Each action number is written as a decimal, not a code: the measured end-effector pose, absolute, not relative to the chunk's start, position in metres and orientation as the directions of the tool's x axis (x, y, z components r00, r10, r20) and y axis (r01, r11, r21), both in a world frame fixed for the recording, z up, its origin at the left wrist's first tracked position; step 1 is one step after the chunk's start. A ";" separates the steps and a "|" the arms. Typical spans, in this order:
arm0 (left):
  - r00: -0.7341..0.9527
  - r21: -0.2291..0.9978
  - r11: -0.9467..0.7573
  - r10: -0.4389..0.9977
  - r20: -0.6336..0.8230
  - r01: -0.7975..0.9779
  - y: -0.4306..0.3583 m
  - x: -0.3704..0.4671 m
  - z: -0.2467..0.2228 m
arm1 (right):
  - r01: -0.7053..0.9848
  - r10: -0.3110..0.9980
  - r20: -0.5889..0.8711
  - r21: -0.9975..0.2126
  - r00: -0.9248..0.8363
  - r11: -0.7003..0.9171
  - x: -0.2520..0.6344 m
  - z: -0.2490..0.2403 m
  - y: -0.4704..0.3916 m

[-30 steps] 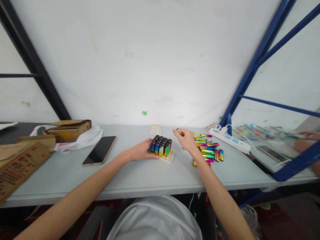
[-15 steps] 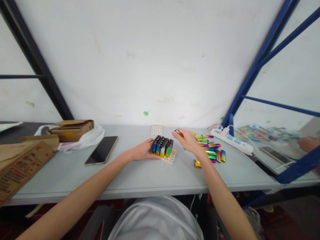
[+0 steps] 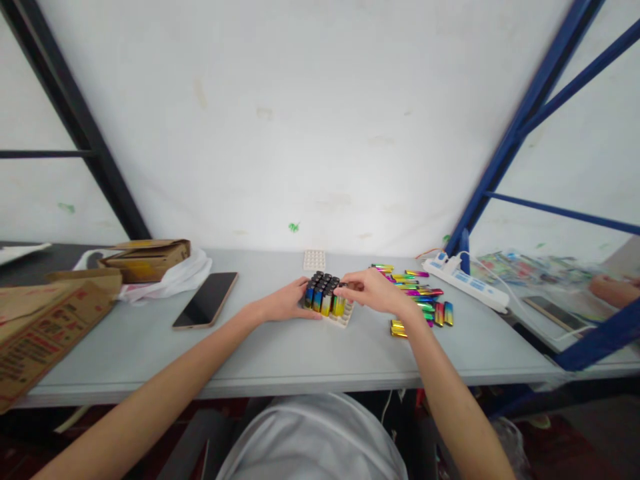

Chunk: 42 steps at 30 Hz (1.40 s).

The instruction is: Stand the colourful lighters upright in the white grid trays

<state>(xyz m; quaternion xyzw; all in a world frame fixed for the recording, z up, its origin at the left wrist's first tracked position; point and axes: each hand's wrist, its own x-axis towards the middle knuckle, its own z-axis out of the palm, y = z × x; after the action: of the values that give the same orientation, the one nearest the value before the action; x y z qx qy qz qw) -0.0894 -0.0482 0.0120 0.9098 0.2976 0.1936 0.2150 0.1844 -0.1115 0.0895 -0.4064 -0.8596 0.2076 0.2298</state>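
Note:
A pale tray with rows of round holes holds several upright lighters, their bodies shiny in rainbow colours and their tops black. My left hand is closed around the left side of this group, thumb along the front and fingers behind. Over the tray's right side, my right hand is pinched on a lighter that its fingers mostly hide. A few holes show at the tray's front right corner. To the right of my right hand lies a loose pile of shiny lighters in gold, green, red and purple.
Another pale tray with holes lies near the wall. A phone, cardboard boxes and a white plastic bag are on the left. At right are a power strip, a blue metal post and another person's hand.
My right hand has moved left and down with a lighter, from behind the tray's right side onto the tray. My left hand has stayed on the tray's left side.

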 end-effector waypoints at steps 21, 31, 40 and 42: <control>0.742 0.504 -0.735 0.625 0.243 0.454 -0.047 -0.090 0.009 | 0.706 0.825 0.208 -0.435 -0.525 0.559 0.174 0.088 -0.119; 0.749 0.503 -0.740 0.616 0.243 0.446 -0.046 -0.090 0.011 | 0.678 0.820 0.192 -0.478 -0.540 0.558 0.172 0.095 -0.125; 0.754 0.496 -0.752 0.605 0.256 0.434 -0.045 -0.089 0.010 | 0.607 0.844 0.160 -0.628 -0.512 0.487 0.201 0.101 -0.122; 0.758 0.494 -0.754 0.601 0.252 0.433 -0.045 -0.089 0.010 | 0.581 0.822 0.119 -0.651 -0.557 0.488 0.205 0.101 -0.122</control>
<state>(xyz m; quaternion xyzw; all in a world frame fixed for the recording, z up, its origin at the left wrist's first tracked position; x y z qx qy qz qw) -0.0891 -0.0447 0.0101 0.9143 0.2828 0.2021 0.2079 0.2047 -0.1219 0.1006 -0.4196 -0.8360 0.2825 0.2127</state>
